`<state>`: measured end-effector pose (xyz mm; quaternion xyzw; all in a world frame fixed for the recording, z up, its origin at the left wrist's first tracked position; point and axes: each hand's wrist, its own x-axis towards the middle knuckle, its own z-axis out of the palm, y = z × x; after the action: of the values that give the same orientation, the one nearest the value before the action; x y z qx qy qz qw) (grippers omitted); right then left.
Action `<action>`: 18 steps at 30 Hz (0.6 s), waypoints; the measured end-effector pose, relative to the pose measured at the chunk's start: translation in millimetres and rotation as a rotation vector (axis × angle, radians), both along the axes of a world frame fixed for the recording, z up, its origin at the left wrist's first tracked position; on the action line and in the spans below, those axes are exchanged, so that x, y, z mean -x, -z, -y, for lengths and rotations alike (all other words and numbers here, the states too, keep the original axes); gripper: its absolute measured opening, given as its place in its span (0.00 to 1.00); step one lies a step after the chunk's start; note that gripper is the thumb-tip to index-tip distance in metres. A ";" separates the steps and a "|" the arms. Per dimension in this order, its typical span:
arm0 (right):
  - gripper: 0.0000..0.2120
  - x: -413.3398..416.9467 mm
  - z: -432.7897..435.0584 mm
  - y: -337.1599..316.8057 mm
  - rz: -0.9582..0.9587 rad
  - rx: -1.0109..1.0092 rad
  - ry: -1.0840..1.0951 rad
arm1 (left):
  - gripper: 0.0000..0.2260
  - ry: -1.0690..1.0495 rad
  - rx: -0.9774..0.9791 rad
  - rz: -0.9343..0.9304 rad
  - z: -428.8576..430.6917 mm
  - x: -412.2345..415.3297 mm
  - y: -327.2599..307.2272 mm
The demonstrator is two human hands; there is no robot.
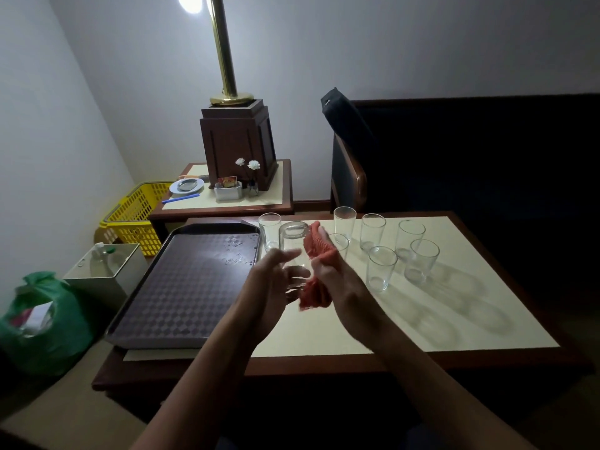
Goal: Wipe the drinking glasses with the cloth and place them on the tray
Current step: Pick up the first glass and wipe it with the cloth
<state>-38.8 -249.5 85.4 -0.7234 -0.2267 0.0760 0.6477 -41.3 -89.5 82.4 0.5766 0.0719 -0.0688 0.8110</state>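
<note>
Cream-topped table (406, 319), with the brown tray (181, 287) lying on its left part. Just right of the tray and above the tabletop, the left hand (276, 284) curls round the base of a raised glass (293, 241). The right hand (337, 284) grips the red cloth (316, 250) against the glass's side. Other glasses (381, 271) stand upright further right.

We see a dark, diamond-patterned tray (181, 287) lying flat, wet specks glinting near its far right corner. One clear standing glass (269, 230) is upright just beside that corner. Six more glasses (382, 271) stand upright in a loose cluster farther right of the tray. Our left hand (276, 280) holds a raised glass (293, 245) just right of the tray, and our right hand (337, 280) bunches a coral knitted cloth (316, 251) against its right side.
</note>
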 end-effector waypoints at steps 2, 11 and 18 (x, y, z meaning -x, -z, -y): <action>0.33 11.9 -0.4 10.9 0.048 0.044 -0.076 | 0.28 -0.042 0.000 0.012 -6.0 -5.5 -0.2; 0.23 -8.7 -1.8 3.7 -0.052 -0.003 0.094 | 0.24 -0.067 0.018 -0.006 3.4 0.7 4.9; 0.28 13.3 -8.9 26.2 0.018 -0.017 -0.014 | 0.32 -0.181 -0.113 -0.093 -7.0 -14.3 8.0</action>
<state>-52.1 -240.6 59.2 -0.7169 -0.2382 0.0723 0.6512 -27.0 -82.5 74.4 0.6086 0.1651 -0.0177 0.7759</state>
